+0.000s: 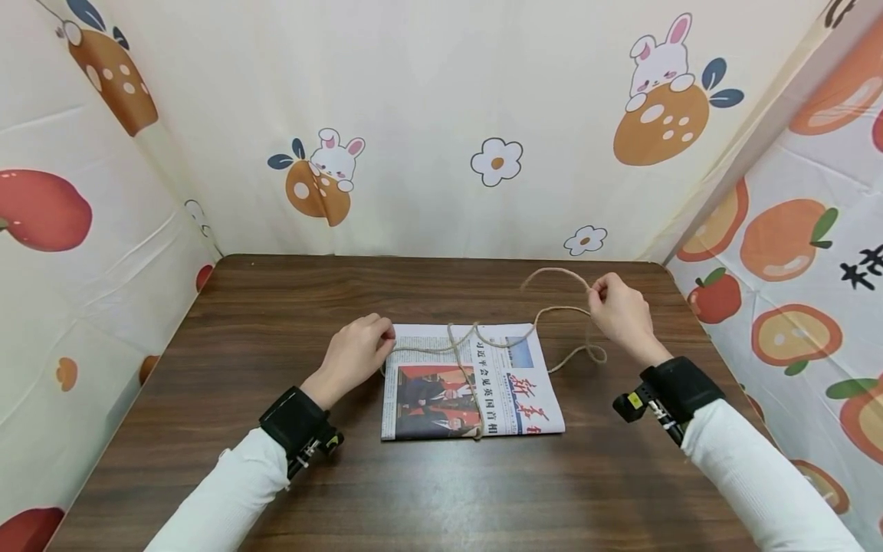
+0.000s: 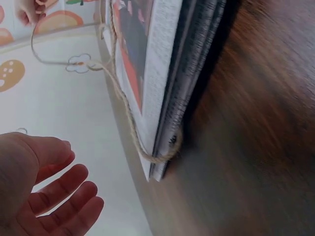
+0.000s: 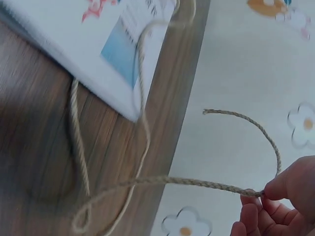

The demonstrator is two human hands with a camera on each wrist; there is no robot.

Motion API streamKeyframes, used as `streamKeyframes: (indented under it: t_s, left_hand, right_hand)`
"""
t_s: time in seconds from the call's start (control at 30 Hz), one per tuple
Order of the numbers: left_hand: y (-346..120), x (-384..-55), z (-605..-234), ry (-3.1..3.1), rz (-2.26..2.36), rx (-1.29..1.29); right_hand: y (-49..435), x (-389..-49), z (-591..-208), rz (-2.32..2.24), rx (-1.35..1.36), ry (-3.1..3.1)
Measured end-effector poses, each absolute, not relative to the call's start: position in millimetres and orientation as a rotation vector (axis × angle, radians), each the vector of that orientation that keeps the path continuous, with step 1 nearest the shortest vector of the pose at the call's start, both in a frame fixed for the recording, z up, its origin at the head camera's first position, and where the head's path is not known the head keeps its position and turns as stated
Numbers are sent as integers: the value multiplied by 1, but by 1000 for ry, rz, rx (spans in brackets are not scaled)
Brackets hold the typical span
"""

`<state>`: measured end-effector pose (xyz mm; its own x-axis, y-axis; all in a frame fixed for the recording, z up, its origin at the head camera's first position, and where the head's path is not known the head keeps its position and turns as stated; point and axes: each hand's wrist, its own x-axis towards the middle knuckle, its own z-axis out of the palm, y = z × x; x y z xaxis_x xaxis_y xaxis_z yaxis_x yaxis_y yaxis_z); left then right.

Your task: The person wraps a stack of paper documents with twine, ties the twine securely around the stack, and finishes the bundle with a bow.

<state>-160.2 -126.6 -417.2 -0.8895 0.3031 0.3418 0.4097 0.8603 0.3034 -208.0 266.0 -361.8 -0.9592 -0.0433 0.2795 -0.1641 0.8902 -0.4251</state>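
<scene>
A folded newspaper bundle (image 1: 441,395) lies flat on the wooden table, with thin twine (image 1: 566,309) running across it both lengthwise and crosswise. In the left wrist view the twine (image 2: 131,123) wraps round the bundle's left edge. My right hand (image 1: 624,316) pinches the twine between thumb and fingertips, right of the bundle's far corner; the right wrist view shows a short free end (image 3: 241,116) curving away beyond the fingers. At the bundle's far left corner is my left hand (image 1: 354,354). Its fingers (image 2: 69,196) are loosely bent and hold nothing.
The brown table (image 1: 290,307) ends at a hanging cream cloth (image 1: 414,92) behind, with printed cloths at both sides. A slack loop of twine lies right of the newspaper. Each wrist wears a black strap (image 1: 683,387) with a small camera.
</scene>
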Motion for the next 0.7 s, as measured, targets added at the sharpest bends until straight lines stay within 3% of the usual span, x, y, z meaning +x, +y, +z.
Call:
streamKeyframes:
  t_s: [0.7]
  left_hand:
    - [-79, -175, -386, -2605, -680, -637]
  right_hand:
    - [174, -196, -347, 582, 644, -2673]
